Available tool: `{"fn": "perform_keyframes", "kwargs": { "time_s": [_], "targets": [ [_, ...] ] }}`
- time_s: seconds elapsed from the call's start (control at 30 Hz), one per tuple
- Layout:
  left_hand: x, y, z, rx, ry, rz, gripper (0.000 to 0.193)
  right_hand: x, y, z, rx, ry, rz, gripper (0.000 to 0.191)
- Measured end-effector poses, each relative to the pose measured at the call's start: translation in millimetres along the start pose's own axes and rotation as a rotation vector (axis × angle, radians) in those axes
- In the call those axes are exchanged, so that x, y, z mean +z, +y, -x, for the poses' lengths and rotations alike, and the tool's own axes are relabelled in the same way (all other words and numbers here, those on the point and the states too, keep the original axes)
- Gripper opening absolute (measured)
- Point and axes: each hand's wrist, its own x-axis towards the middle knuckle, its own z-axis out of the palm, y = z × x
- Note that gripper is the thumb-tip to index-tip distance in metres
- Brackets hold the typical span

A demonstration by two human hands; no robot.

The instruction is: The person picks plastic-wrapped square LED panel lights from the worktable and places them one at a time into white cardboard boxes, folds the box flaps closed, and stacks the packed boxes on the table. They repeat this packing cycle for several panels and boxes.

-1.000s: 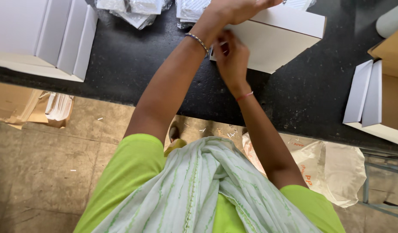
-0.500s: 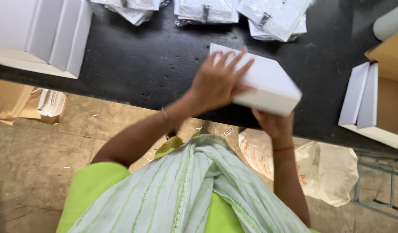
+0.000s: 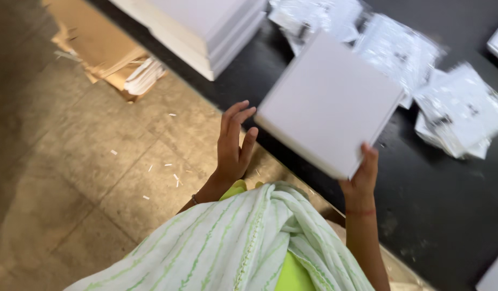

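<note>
A flat white square box (image 3: 328, 105) hangs in the air over the edge of the black table (image 3: 454, 205), tilted and blurred. My right hand (image 3: 363, 175) grips its lower right corner from below. Just left of the box, my left hand (image 3: 232, 143) has its fingers spread and holds nothing; its fingertips are close to the box's left edge. Whether they touch it I cannot tell. A green top and a white striped scarf (image 3: 232, 242) fill the bottom of the view.
A stack of white boxes (image 3: 205, 29) lies on the table at the top. Several clear plastic packets (image 3: 448, 91) lie on the table to the right. Folded cardboard and papers (image 3: 111, 59) sit on the stone floor (image 3: 71, 178) at upper left.
The box has been lifted off the table and swung left. My left hand has come off its top and opened; my right hand still holds it. The view has swung left toward the floor.
</note>
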Motion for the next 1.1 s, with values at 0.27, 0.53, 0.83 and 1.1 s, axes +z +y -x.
{"fn": "perform_keyframes", "kwargs": {
  "time_s": [0.27,0.53,0.83,1.1],
  "targets": [
    [-41.1,-15.6,-53.5,0.208,0.248,-0.313,0.047,206.2,41.5,-167.0,0.1,-0.427,0.002,0.053],
    [12.4,-73.6,-209.2,0.273,0.026,-0.657,0.098,201.1,69.8,-200.2,0.273,-0.325,0.413,0.044],
    [66.1,-78.2,-299.4,-0.142,-0.348,-1.109,0.099,142.5,77.4,-190.5,0.349,-0.194,0.514,0.033],
    [43.2,-82.0,-292.9,-0.198,-0.275,-1.129,0.108,120.8,68.2,-166.0,0.381,-0.186,0.516,0.031]
  ]
}}
